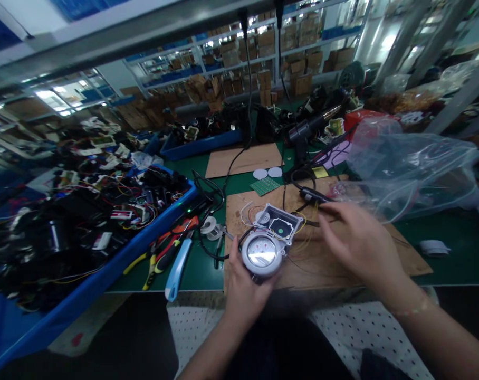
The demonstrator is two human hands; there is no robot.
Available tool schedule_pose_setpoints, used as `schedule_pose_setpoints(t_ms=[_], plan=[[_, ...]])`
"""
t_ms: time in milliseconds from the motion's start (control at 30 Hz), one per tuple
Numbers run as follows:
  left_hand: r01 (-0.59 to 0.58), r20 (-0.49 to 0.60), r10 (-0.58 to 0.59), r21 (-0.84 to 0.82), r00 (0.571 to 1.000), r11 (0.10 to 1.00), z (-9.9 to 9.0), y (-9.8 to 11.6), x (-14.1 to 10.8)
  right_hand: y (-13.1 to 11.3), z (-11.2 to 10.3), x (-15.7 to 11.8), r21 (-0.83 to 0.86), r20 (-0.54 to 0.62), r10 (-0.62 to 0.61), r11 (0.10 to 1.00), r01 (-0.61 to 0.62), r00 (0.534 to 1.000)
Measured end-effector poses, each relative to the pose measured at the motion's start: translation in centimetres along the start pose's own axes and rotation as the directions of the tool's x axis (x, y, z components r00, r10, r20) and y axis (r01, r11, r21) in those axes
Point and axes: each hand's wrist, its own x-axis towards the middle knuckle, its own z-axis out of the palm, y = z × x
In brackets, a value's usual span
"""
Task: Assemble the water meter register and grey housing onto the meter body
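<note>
Your unit (262, 250) – a round, clear-faced metal case w/ an open box on its far side – is in your L hand (246, 290), over the near L part of the wooden board (235, 206). The L fingers and thumb curl round the case from below, face up. If that grip slackens, the unit could tip off the board's near edge, prob. toward your lap.

Thin yellow wires (305, 221) trail from the box's R side, btwn the unit and your R hand (360, 245). Turn the unit, or sweep that hand across, and they could snag, kink or pull loose at the joints.

Your R hand is raised, fingers held out toward a black handle (313, 196); can't tell if they pinch it or a wire. If the handle is a hot tool – not clear – a careless swing could singe the wires or the clear bag (405, 163) beyond.

On your L, a black cable (213, 257) loops close to the unit, near the reel (210, 228); catch it and the unit could jerk. Farther L, by the blue bin (57, 315), a blue-handled tool (178, 269) lies w/ its end at the bench edge – an elbow bump could drop it.
</note>
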Motion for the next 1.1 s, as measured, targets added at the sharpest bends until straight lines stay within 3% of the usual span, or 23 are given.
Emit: schedule_pose_setpoints(t_ms=[67,133,200,300,367,433,600,800,933,1100], plan=[[0.096,-0.019,-0.096,-0.023,0.995,0.995,0.1,0.5,0.0,-2.3,-1.2,-0.4,0.222,-0.031,-0.132,0.966,0.136,0.991],[0.146,0.005,-0.146,-0.051,0.989,0.988,-0.1,1.0,0.3,-4.1,-1.7,0.4,0.341,0.069,-0.304,0.902,0.264,0.950],[0.164,0.069,-0.157,-0.107,0.985,0.981,-0.5,1.1,0.8,-5.2,-1.3,2.4,0.360,0.199,-0.470,0.851,0.382,0.860],[0.194,0.170,-0.165,-0.167,0.972,0.967,-1.1,0.9,1.6,-5.9,0.6,6.2,0.348,0.354,-0.642,0.766,0.541,0.681],[0.218,0.200,-0.183,-0.168,0.963,0.962,-1.4,0.6,1.9,-6.2,2.0,8.1,0.392,0.432,-0.693,0.720,0.572,0.577],[0.238,0.223,-0.200,-0.159,0.954,0.958,-1.5,0.2,2.0,-6.4,2.8,9.1,0.443,0.491,-0.697,0.717,0.538,0.523],[0.251,0.315,-0.195,-0.148,0.929,0.957,-1.5,-0.7,2.0,-7.0,2.7,9.4,0.479,0.589,-0.616,0.788,0.388,0.523],[0.185,0.295,-0.129,-0.171,0.947,0.968,-1.2,-1.3,1.7,-7.6,2.8,9.9,0.472,0.649,-0.546,0.835,0.282,0.530],[0.108,0.270,-0.066,-0.142,0.961,0.984,-0.8,-2.0,1.5,-7.5,3.3,10.1,0.460,0.643,-0.533,0.843,0.279,0.550],[-0.020,0.197,0.031,-0.057,0.980,0.998,-0.7,-2.5,1.5,-7.0,4.0,10.2,0.428,0.558,-0.560,0.827,0.366,0.613]])
